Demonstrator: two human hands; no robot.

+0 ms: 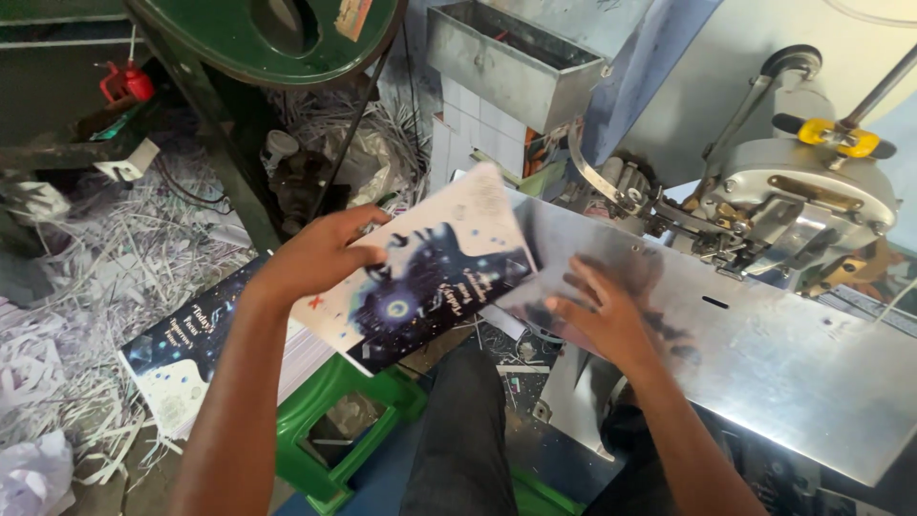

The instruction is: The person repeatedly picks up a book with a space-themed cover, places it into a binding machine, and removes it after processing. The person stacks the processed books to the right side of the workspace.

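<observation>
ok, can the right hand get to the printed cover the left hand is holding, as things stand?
Probably yes. The right hand lies flat on the steel plate, holding nothing, and the printed cover in the left hand hangs just beside it with nothing between them.

The left hand (320,256) holds a printed booklet (430,272) with a dark starry cover and a white border, tilted in the air just off the left edge of the steel surface (764,354); its grip closes on the booklet's left end, thumb on top. The right hand (607,315) lies flat, fingers spread, near that same left edge. A stack of similar booklets (186,358) rests below on a green stool (330,420). Shredded paper trimmings (105,277) cover the floor. A grey stitching head (798,205) stands at the surface's far edge.
</observation>
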